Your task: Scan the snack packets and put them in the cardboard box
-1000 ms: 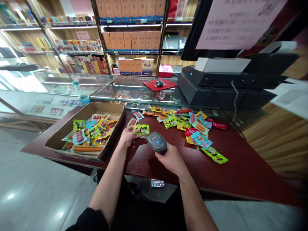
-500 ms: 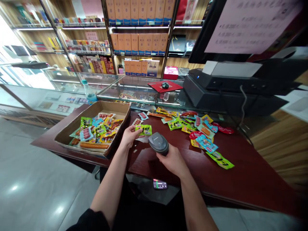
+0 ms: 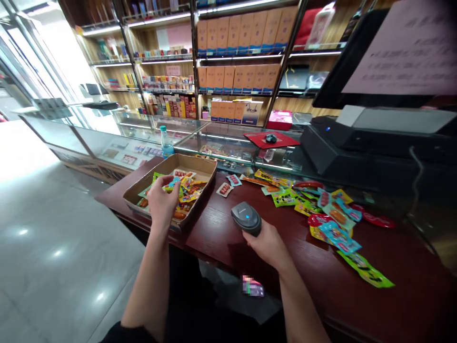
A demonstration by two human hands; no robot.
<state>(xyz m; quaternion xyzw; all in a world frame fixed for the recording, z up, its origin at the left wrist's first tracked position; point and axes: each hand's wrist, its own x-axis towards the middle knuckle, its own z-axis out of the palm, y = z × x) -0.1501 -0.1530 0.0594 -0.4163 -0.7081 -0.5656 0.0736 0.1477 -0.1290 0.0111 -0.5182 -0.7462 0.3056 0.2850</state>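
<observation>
Over the left part of the cardboard box (image 3: pixel 209 166), my left hand (image 3: pixel 162 200) has its thumb and curved fingers apart, and I see nothing held in it. Beneath it lie heaped snack packets (image 3: pixel 193 193) in yellow, blue, green and red, some with sausages. The hand hides part of the heap. My right hand (image 3: pixel 269 243) is wrapped round the handle of a grey barcode scanner (image 3: pixel 247 219), held above the dark wooden table with a blue light on its top. Two small packets of red sausages (image 3: pixel 224 189) lie between the box and the scanner.
Right of the scanner, several snack packets (image 3: pixel 328 216) are spread on the table (image 3: pixel 217 238). Behind stand a glass counter (image 3: pixel 228 147), a bottle (image 3: pixel 166 143), a mouse (image 3: pixel 271 137) on a red mat, and a dark till machine (image 3: pixel 342 147). A phone (image 3: pixel 253 287) is below the table edge.
My left hand has moved left from beside the scanner to over the box, and the green packet it held is no longer in its fingers. The view has swung left.
</observation>
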